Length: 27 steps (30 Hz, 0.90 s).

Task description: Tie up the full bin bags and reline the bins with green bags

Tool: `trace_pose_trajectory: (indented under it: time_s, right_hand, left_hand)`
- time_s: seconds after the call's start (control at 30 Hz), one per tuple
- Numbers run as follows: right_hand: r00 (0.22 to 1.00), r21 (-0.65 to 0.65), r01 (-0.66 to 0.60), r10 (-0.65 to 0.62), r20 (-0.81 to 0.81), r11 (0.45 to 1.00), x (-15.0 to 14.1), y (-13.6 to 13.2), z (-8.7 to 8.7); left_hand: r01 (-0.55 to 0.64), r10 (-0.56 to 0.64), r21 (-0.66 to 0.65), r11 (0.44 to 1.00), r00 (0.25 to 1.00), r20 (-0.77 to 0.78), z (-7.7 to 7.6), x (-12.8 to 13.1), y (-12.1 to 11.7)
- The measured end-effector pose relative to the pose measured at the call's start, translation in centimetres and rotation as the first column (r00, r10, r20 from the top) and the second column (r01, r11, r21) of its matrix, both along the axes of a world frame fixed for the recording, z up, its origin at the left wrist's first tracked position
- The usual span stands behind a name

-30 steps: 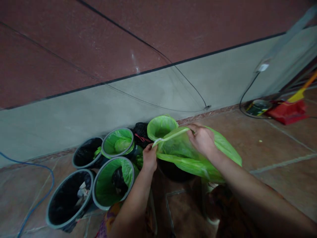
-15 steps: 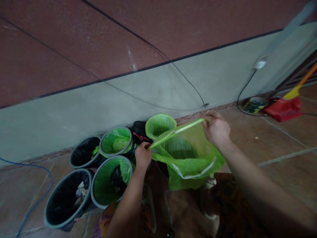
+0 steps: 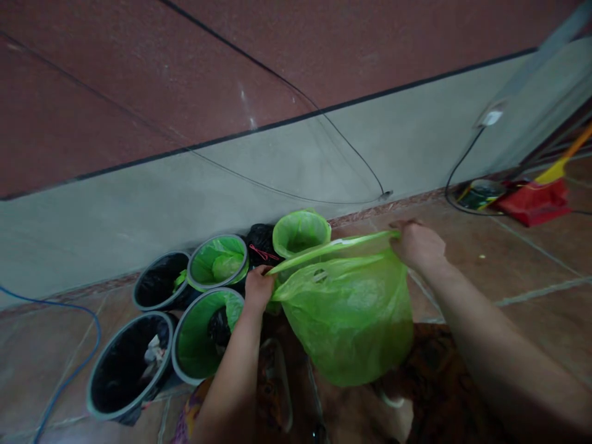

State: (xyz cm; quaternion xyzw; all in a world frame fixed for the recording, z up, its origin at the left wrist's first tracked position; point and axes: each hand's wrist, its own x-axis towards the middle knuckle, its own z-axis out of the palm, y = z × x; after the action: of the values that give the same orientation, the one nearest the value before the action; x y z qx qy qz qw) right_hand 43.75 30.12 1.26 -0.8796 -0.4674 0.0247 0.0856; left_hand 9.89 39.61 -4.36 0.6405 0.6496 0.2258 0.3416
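Note:
A thin, see-through green plastic bag (image 3: 349,317) is stretched between my two hands in the middle of the view. My left hand (image 3: 259,290) pinches one end of its top edge. The other end is gripped by my right hand (image 3: 417,246), higher and to the right. Between them the rim runs nearly straight, and the bag's body hangs below, puffed out toward me. Just behind the rim stands a bin lined in green (image 3: 301,233). Close beside my left forearm is another green-lined bin (image 3: 178,330) with a black bag inside.
Farther left stand a black-lined bin (image 3: 95,394) holding crumpled waste, a second black-lined bin (image 3: 139,300) and a green-lined bin (image 3: 197,271). A black bag (image 3: 261,237) sits by the wall. At right are a red dustpan (image 3: 534,203), a tin (image 3: 481,194) and a cable (image 3: 448,179).
The bag's mouth, spread open toward me before, has narrowed, and its body now bulges out lower down. My hands have moved slightly farther apart, the right one a little lower.

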Motion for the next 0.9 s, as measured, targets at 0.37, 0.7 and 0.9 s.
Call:
trace_pose_trajectory:
  time_s: [0.37, 0.7, 0.9]
  right_hand:
    - [0.844, 0.039, -0.528, 0.53, -0.088, 0.848, -7.8, 1.7, -1.8]
    - [0.903, -0.158, -0.429, 0.416, -0.112, 0.889, -6.4, 2.4, -1.6]
    - [0.926, 0.152, -0.335, 0.355, -0.13, 0.93, -5.1, 1.4, -0.3]
  left_hand:
    - [0.166, -0.145, -0.027, 0.986, 0.921, 0.362, 1.6, 2.5, -1.7]
    - [0.192, -0.191, 0.022, 0.981, 0.98, -0.058, 2.7, -0.6, -0.6]
    - [0.125, -0.121, 0.039, 0.991, 0.989, -0.08, 2.6, -1.3, -0.4]
